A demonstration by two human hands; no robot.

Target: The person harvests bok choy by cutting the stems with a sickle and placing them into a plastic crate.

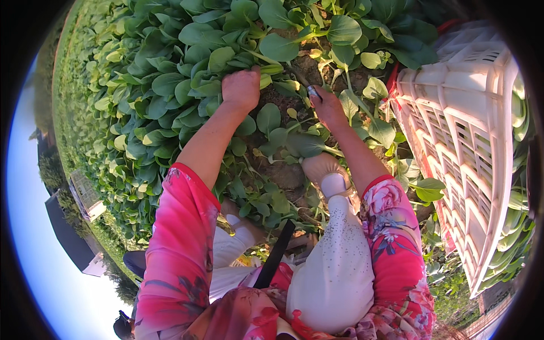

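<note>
Dense leafy green plants, like bok choy [165,80], grow in rows before me and to the left. My left hand [241,87] is closed around one plant, whose pale green stalks [270,70] stick out to the right of my fist. To its right, my right hand [325,104] grips a knife by its handle [313,91], with a metal band showing. The dark blade [298,76] points up and left toward the stalks over bare soil; its tip is hard to make out. Loose leaves lie below and around both hands.
A white plastic crate [457,127] holding green vegetables [510,242] stands at the right, with red material along its edge. My shoe [325,170] rests among low leaves. Another crate [86,193] is at the far left. A person's dark-haired head [123,325] shows at the bottom left.
</note>
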